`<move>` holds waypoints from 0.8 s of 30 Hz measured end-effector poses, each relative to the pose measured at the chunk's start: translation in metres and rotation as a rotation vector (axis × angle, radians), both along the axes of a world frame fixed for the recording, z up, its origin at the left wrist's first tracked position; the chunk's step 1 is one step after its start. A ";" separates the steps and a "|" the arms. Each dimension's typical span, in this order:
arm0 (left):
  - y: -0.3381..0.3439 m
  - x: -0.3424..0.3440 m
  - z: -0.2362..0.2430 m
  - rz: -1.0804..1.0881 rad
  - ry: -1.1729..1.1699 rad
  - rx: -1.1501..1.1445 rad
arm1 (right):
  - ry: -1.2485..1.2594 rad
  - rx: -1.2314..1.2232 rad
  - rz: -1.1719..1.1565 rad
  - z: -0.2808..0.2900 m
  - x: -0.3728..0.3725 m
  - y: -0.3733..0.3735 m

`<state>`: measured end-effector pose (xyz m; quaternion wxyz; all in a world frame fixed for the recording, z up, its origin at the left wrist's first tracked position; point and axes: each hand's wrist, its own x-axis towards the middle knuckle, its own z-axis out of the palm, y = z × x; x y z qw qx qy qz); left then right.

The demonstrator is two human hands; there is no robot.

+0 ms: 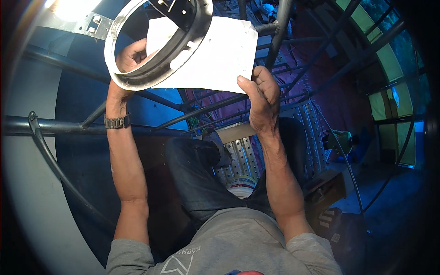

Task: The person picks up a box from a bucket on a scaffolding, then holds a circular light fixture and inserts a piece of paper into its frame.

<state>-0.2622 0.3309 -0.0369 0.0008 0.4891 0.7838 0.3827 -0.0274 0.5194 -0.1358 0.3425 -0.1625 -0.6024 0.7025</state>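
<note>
Up at the top of the head view I hold a white sheet of paper (224, 50) between both hands. My right hand (266, 98) pinches its lower right corner, thumb on top and fingers curled behind. Partly covered by a round metal ring (123, 82), my left hand (130, 57) is closed at the sheet's left edge; its fingertips are partly hidden. The ring, pale outside with a dark inner band, overlaps the left part of the paper. A metal watch (118, 121) is on my left wrist.
A flat bracket (87, 25) with bolts joins the ring beside a bright light. Dark scaffold tubes (201, 112) cross below and behind the paper. Perforated metal planks (240, 153) lie beneath me, with a white bucket (241, 187) between my legs. A cable (341, 146) hangs at right.
</note>
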 end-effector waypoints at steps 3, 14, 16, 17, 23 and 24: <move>0.000 0.000 -0.001 -0.100 -0.141 0.059 | -0.015 0.001 -0.011 0.002 0.000 0.000; 0.002 0.005 0.003 -0.198 -0.227 0.146 | 0.067 0.024 -0.072 -0.006 -0.005 0.002; 0.002 0.008 0.002 -0.166 -0.210 0.146 | 0.054 0.045 -0.075 -0.006 -0.005 0.003; 0.002 0.009 0.002 -0.132 -0.193 0.145 | 0.065 0.033 -0.075 -0.006 -0.006 0.002; -0.003 -0.007 -0.001 -0.033 -0.178 -0.027 | 0.068 0.025 -0.069 -0.008 -0.007 0.004; -0.001 -0.004 0.002 -0.035 -0.179 -0.028 | 0.083 0.005 -0.066 -0.009 -0.007 0.005</move>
